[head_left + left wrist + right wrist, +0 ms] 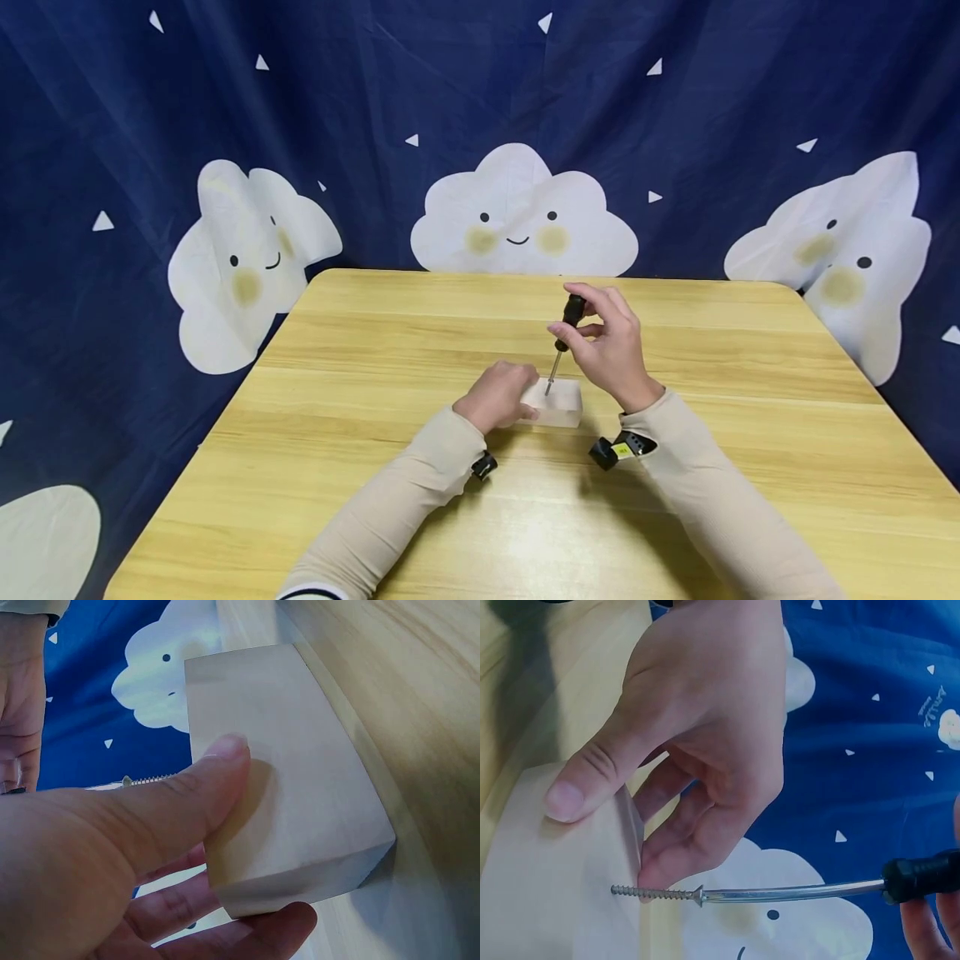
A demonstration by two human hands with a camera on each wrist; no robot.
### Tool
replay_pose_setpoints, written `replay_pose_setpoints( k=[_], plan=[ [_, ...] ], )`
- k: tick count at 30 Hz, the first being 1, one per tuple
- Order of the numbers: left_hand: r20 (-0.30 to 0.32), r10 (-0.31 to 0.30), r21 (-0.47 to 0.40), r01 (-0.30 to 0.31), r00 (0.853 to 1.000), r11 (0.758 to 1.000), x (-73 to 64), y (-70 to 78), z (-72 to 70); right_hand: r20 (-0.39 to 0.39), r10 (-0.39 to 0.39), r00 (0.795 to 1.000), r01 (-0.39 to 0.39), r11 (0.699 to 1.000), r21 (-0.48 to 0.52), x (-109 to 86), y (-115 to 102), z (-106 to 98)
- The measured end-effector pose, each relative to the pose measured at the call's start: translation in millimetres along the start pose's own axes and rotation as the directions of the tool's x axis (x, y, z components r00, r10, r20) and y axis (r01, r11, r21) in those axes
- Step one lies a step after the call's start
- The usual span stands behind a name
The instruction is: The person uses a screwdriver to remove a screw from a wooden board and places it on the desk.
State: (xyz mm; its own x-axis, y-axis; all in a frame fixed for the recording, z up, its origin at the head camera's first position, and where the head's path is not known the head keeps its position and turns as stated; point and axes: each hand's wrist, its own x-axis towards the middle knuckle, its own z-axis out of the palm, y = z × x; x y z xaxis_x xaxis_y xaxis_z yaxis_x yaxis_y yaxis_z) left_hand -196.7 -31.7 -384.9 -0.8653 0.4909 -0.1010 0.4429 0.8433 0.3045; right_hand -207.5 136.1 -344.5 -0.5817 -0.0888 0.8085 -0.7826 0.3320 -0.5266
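Observation:
On the tabletop, my left hand [498,396] grips a pale wooden block [561,410] by its left end. In the left wrist view the thumb [217,769] presses one face of the block [307,757] and the fingers wrap round the opposite side. My right hand [617,346] holds a screwdriver [573,311] by its black handle, thumb and fingers around it, above the block. The metal shaft slants down to a threaded screw [656,893], whose head meets the driver tip. The screw's point is right at the block's upper face.
The wooden table [360,500] extends on all sides of the block. Behind it hangs a dark blue curtain [375,75] with white smiling clouds and small triangles. A black wrist camera [603,452] hangs below the right sleeve, and another [484,465] below the left.

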Motion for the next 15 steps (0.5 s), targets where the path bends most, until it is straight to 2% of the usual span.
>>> replay_pose_setpoints(
  k=[6,9,15],
  plan=[
    [-0.002,0.0,0.0,0.0,1.0,1.0,0.1,-0.3,-0.2,0.035,-0.011,0.999,0.012,1.0,-0.02,2.0,-2.6,0.4],
    [0.003,-0.002,-0.006,0.002,1.0,1.0,0.6,-0.4,-0.3,0.048,-0.021,0.999,0.022,0.999,-0.025,3.8,-13.3,-0.2],
    [-0.002,0.017,-0.01,-0.017,1.0,1.0,1.5,-0.8,0.5,-0.004,-0.022,1.0,0.021,0.997,-0.073,5.5,-36.7,-0.3]
  ],
)
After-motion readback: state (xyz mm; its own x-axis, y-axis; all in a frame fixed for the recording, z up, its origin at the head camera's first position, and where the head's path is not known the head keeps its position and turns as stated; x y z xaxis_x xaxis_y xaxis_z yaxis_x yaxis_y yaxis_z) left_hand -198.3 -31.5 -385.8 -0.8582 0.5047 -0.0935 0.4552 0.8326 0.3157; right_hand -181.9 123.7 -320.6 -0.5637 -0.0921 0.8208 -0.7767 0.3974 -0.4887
